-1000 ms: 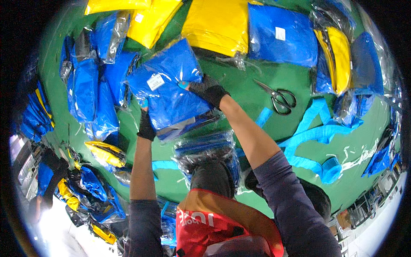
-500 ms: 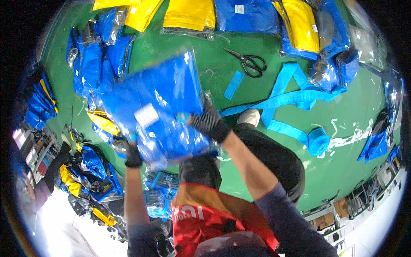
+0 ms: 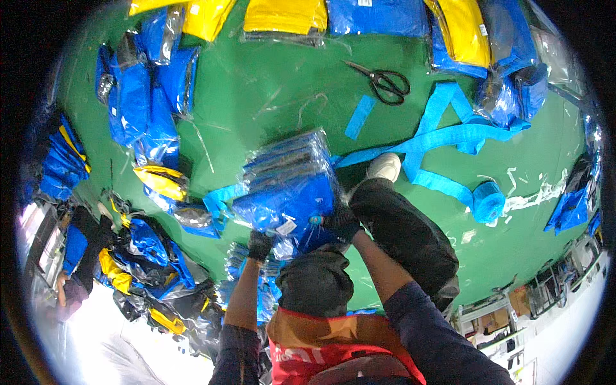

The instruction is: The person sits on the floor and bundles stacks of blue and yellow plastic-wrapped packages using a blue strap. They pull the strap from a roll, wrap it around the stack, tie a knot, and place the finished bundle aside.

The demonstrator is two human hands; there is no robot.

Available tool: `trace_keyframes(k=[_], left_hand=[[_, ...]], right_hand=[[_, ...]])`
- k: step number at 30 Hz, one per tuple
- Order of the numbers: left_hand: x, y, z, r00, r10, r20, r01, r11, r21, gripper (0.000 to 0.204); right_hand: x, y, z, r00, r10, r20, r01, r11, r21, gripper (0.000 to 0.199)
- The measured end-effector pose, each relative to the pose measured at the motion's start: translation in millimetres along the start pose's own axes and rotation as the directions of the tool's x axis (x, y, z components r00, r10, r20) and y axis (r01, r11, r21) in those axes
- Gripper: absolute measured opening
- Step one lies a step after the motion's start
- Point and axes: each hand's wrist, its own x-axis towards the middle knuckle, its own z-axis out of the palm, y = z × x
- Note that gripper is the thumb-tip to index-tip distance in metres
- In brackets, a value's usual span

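Note:
Low in front of me, a blue folded packet in clear plastic with a white label lies level at a stack of similar bagged packets, whose layered edges show beyond it. My left hand, in a dark glove, is closed on its near left edge. At its right side my right hand, gloved too, grips the near right part; something light blue shows at a fingertip. Some fingers are hidden by the packet. Light blue webbing emerges from the stack's left side and runs on from its right.
Black-handled scissors and a short blue strip lie on the green floor. Beyond are yellow packets; at right, a webbing roll. Blue packets and a heap of blue, yellow and black material lie left. Another person is far left.
The blue packet has come down from a raised, tilted position toward my knees, both hands with it. The stack of packets now shows beyond it.

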Motion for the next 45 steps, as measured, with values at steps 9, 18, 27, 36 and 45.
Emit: trace_keyframes(k=[9,18,27,36,45], left_hand=[[57,103,-164,0.874,-0.076,-0.480,-0.003,0.987,-0.162,0.067],[144,107,-139,0.687,0.228,-0.690,-0.184,0.973,0.137,0.065],[163,74,-113,0.695,0.227,-0.683,-0.210,0.971,0.110,0.062],[170,66,-110,0.650,0.289,-0.703,-0.255,0.954,0.156,0.055],[161,66,-112,0.680,0.287,-0.675,-0.245,0.956,0.160,0.058]], right_hand=[[-11,-16,4,0.999,-0.007,-0.044,0.000,0.987,-0.158,0.103],[-2,-17,47,0.808,-0.049,-0.587,-0.009,0.995,-0.095,0.087],[36,59,67,0.709,-0.087,-0.700,-0.228,0.911,-0.344,0.070],[47,49,66,0.687,0.050,-0.725,-0.400,0.859,-0.319,0.064],[38,-3,50,0.740,-0.068,-0.670,0.188,0.976,0.108,0.075]])
